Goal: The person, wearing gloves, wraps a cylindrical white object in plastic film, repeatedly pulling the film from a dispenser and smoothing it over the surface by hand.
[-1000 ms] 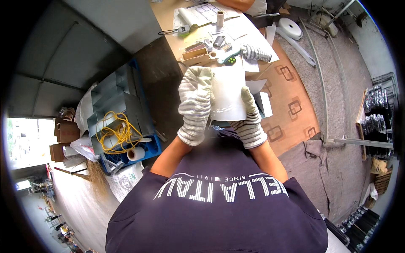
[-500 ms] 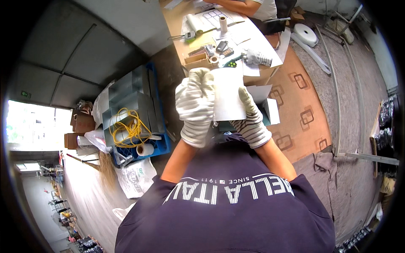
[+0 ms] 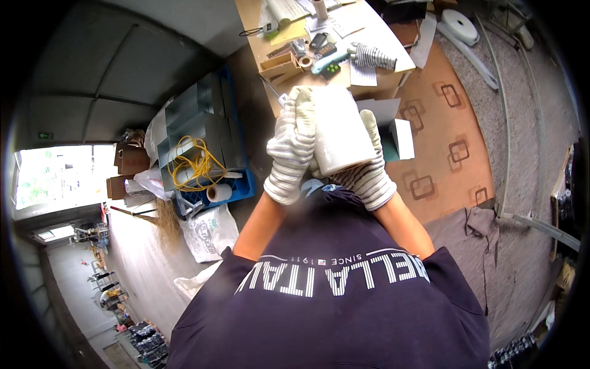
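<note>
Between my two gloved hands is a thick roll of whitish film [image 3: 344, 132], tilted in front of my chest with its brownish end toward me. My left hand [image 3: 291, 144], in a striped knit glove, presses along its left side with the fingers together. The roll's lower right side rests against my right hand [image 3: 373, 172], whose thumb points up along it. Some of the right fingers are hidden under the roll. Just beyond, a white box [image 3: 402, 138] with raised flaps stands below the desk edge.
The desk [image 3: 393, 58] ahead carries a striped glove [image 3: 375, 56], a small cardboard box [image 3: 281, 66], a tape roll [image 3: 306, 61] and papers. To my left, a blue crate [image 3: 244, 184] sits by grey metal bins and a yellow cord [image 3: 195, 163]. A patterned orange mat [image 3: 442, 160] lies right.
The roll has turned in my hands, so its rounded side and end now show. My view has shifted, and the desk sits higher in it.
</note>
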A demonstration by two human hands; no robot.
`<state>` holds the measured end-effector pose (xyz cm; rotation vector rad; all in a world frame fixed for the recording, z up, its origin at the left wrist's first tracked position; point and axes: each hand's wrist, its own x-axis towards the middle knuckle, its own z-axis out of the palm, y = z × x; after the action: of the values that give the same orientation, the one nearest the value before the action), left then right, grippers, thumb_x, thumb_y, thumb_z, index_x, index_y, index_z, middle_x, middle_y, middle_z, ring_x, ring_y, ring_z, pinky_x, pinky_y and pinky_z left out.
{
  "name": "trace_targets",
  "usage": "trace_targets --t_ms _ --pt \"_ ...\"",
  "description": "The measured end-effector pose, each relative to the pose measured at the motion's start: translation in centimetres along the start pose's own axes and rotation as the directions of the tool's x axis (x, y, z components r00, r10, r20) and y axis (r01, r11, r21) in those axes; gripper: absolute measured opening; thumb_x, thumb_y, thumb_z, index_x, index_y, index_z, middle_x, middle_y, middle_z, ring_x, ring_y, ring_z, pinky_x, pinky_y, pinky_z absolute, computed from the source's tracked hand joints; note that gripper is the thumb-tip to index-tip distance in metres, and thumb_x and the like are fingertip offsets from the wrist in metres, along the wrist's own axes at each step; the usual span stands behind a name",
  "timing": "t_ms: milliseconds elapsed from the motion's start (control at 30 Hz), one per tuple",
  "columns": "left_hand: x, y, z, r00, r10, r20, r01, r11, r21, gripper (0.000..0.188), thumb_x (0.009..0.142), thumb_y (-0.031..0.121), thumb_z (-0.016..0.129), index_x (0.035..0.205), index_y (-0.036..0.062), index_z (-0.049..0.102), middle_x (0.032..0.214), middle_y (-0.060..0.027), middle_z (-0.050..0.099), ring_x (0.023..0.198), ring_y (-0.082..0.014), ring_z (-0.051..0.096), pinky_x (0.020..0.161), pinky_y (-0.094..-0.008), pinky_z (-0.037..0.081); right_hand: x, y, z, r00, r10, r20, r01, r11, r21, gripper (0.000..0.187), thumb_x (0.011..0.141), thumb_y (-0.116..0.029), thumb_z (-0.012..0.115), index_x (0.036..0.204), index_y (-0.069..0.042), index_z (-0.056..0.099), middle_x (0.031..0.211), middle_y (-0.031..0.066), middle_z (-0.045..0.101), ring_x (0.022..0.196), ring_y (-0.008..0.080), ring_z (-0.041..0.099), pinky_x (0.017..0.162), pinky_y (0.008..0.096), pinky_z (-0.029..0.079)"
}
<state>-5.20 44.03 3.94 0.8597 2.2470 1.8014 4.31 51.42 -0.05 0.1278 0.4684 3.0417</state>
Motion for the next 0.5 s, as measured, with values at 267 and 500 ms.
trace_targets --t_ms 267,500 --pt "-0.1 0.0 0.2 0.967 -0.244 -0.074 0.22 0.946 -0.239 0.031 0.091 0.03 0.054 0.095 0.0005 0.061 0.084 -0.0026 0.062 0.07 -0.008 0.056 0.069 -0.0223 0.046 0.0 0.0 -2.1 0.96 0.184 0.212 -0.22 0.963 0.157 0.076 0.081 -0.056 0.053 0.131 -0.002 0.036 0.121 0.0238 0.048 0.1 0.0431 0.053 0.083 0.0543 0.045" --pt "3.9 -0.1 -4.4 0.98 -0.062 0.191 0.08 0.993 -0.086 0.047 0.093 0.045 0.042 0.104 0.0027 0.059 0.093 -0.0087 0.064 0.083 -0.0147 0.059 0.078 -0.0265 0.045 1.7 1.0 -0.2 0.995 -0.034 -0.094 -0.006 0.919 -0.394 0.076 0.083 -0.059 0.047 0.13 0.0 0.037 0.113 0.0237 0.054 0.096 0.0326 0.059 0.079 0.0421 0.05"
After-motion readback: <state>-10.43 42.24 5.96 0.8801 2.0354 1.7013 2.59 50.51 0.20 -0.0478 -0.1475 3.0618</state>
